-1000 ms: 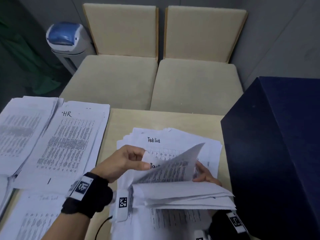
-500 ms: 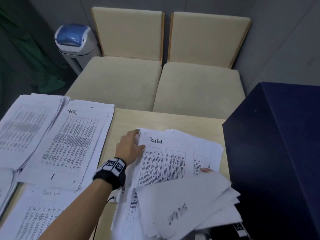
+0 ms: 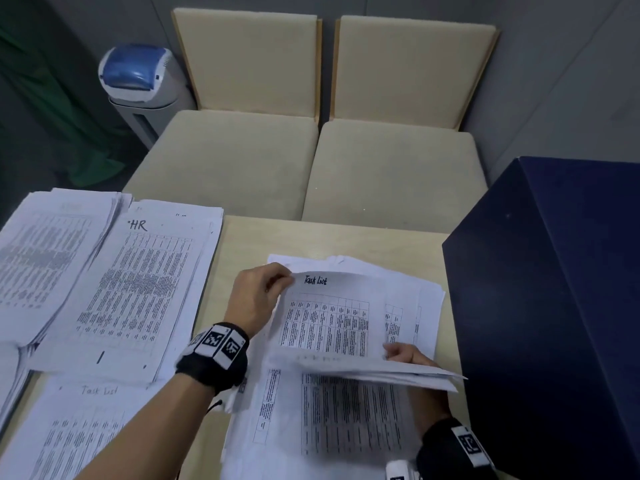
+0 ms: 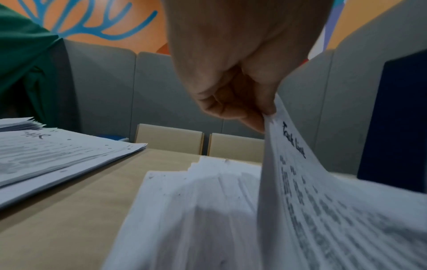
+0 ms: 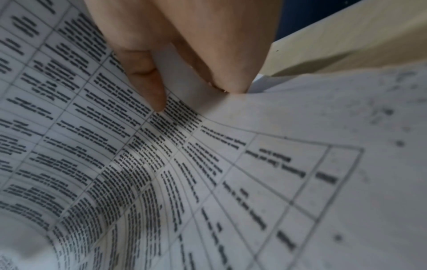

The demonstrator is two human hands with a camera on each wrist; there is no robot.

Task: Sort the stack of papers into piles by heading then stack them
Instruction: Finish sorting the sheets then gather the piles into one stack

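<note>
A loose stack of printed papers (image 3: 408, 292) lies on the table's right half. Its top sheet, headed "Task List" (image 3: 325, 317), curls up at the far left corner, pinched between thumb and fingers of my left hand (image 3: 273, 282). The left wrist view shows that pinch (image 4: 265, 117) on the sheet's corner (image 4: 291, 142). My right hand (image 3: 405, 355) holds a folded-back bundle of sheets (image 3: 398, 370) at the near side; in the right wrist view its fingers (image 5: 148, 82) press into printed pages (image 5: 208, 173). Sorted piles lie left: an "HR" pile (image 3: 138, 289) and a "Task List" pile (image 3: 69, 427).
A third pile (image 3: 45, 258) sits at the far left. A dark blue box (image 3: 554, 306) stands against the table's right edge. Two beige chairs (image 3: 311, 161) face the far side, with a blue-lidded bin (image 3: 138, 81) beside them. Bare wood (image 3: 311, 237) shows beyond the stack.
My left hand has gone from flat on the stack's far left corner to pinching and lifting the top "Task List" sheet. The right hand's bundle has come down lower and flatter.
</note>
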